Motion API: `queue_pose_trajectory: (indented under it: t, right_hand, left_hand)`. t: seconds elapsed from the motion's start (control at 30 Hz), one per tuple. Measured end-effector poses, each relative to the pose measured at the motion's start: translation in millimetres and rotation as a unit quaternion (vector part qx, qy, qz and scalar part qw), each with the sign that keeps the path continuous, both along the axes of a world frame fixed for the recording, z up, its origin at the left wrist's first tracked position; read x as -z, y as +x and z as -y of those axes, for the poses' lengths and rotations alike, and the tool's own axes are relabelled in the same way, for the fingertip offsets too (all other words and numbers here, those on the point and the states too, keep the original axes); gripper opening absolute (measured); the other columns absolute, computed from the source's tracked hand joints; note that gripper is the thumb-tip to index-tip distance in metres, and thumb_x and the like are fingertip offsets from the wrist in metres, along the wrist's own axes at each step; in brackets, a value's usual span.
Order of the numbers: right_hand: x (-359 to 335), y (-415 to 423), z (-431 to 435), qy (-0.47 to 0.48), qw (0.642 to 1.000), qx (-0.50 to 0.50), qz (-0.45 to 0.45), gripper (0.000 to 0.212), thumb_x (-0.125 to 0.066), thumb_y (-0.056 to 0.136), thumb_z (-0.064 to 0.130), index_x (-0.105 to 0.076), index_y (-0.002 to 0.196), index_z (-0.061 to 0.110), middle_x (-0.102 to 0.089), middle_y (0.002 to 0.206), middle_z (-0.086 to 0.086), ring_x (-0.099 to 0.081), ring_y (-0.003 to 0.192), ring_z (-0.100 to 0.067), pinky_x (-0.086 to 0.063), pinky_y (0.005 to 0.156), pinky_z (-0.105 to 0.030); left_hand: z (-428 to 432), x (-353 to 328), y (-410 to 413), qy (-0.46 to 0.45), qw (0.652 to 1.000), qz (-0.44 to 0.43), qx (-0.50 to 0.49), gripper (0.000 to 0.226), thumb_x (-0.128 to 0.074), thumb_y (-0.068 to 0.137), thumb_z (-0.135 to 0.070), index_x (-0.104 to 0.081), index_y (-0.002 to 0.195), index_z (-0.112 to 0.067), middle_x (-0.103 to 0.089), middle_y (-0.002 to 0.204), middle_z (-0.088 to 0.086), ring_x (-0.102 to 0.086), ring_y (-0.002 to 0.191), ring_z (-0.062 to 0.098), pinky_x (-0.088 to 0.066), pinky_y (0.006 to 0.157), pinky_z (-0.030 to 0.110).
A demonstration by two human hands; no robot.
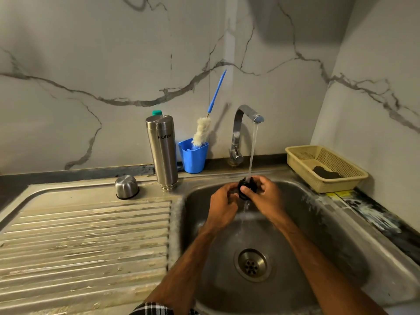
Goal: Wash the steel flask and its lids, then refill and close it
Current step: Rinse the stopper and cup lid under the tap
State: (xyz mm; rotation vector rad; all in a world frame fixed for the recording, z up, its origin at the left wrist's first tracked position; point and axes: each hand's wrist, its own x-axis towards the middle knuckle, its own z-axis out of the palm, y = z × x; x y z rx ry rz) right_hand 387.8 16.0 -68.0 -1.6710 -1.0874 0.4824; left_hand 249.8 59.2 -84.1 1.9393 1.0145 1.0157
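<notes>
The stainless sink basin (318,258) fills the lower right, and its ribbed drainboard (86,235) runs off toward 9 o'clock. Taking the drain (254,264) as the dial's centre, a beige basket (295,155) holding a dark scrub pad (326,172) sits at 2 o'clock. The steel flask (162,153) stands mouth-down at 10 o'clock on the basin's rim, apparently draining. The tap (241,123) at 12 o'clock runs a steady stream (253,151). Under it the left hand (223,205) and right hand (266,196) meet, both curled round the black inner lid (246,187). The right thumb lies across the lid's face, and the left fingers cup it from the side. A blue cup (193,159) with a bottle brush (201,133) stands just beside the flask. The domed steel cap (126,186) rests open end down on the drainboard, nearer 10 o'clock and apart from the flask. The step in hand looks like rinsing the inner lid, 1 of 2 lids. To do it well, I would turn the lid slowly under the stream so water reaches its threads and any seal groove. A thumb rubbed round the rim should lift any film. The hold should be firm, since a wet plastic piece slips easily and the drain lies directly below. It helps to keep the lid low in the basin to limit splashing.
</notes>
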Motion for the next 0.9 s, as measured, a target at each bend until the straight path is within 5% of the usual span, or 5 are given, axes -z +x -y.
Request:
queue_pose_trajectory:
  t: [0.2,0.43,0.7,0.8,0.9]
  right_hand:
    - [-2.3,1.4,2.4,0.013,1.000,0.016,-0.005,0.047,-0.079,0.084,0.021,-0.061,0.127,0.015,-0.063,0.114,0.004,-0.061,0.108,-0.015,-0.054,0.094,-0.034]
    - [-1.9,-0.4,4.5,0.009,1.000,0.009,0.007,0.044,-0.079,0.084,0.021,-0.062,0.124,0.016,-0.065,0.112,0.002,-0.060,0.101,-0.012,-0.051,0.090,-0.028]
    - [0.8,-1.8,2.9,-0.018,0.999,-0.016,-0.025,0.045,-0.080,0.083,0.019,-0.062,0.124,0.015,-0.067,0.116,-0.001,-0.063,0.105,-0.016,-0.054,0.093,-0.034]
    - [2.8,1.8,4.1,0.007,0.989,-0.041,-0.140,0.044,-0.077,0.085,0.017,-0.061,0.127,0.015,-0.069,0.120,-0.005,-0.070,0.103,-0.021,-0.060,0.087,-0.041]
    - [-0.6,3.5,3.7,-0.009,0.952,-0.085,-0.295,0.040,-0.069,0.091,0.011,-0.059,0.130,0.008,-0.068,0.121,-0.015,-0.072,0.101,-0.028,-0.060,0.087,-0.045]
  left_hand:
    - [-0.7,1.9,1.7,-0.007,1.000,-0.003,-0.001,0.039,-0.056,0.097,0.001,-0.060,0.133,-0.013,-0.067,0.128,0.001,-0.061,0.115,0.007,-0.049,0.095,0.016]
    - [-0.2,1.1,1.4,-0.005,1.000,-0.011,-0.017,0.038,-0.055,0.098,0.000,-0.060,0.135,-0.010,-0.066,0.128,0.002,-0.059,0.109,0.003,-0.044,0.081,-0.001]
    - [2.0,-1.6,-0.5,-0.020,1.000,-0.008,-0.007,0.039,-0.059,0.095,0.000,-0.060,0.134,-0.009,-0.067,0.124,0.001,-0.062,0.109,0.007,-0.048,0.091,0.012]
    - [2.9,-0.6,-1.2,-0.011,1.000,-0.004,0.007,0.042,-0.066,0.092,-0.002,-0.061,0.132,-0.011,-0.068,0.121,0.000,-0.060,0.095,-0.002,-0.047,0.083,0.005]
    - [2.7,-0.2,-0.8,-0.011,1.000,0.006,0.005,0.042,-0.072,0.092,-0.014,-0.061,0.133,-0.016,-0.068,0.121,-0.003,-0.063,0.099,0.002,-0.052,0.090,0.016]
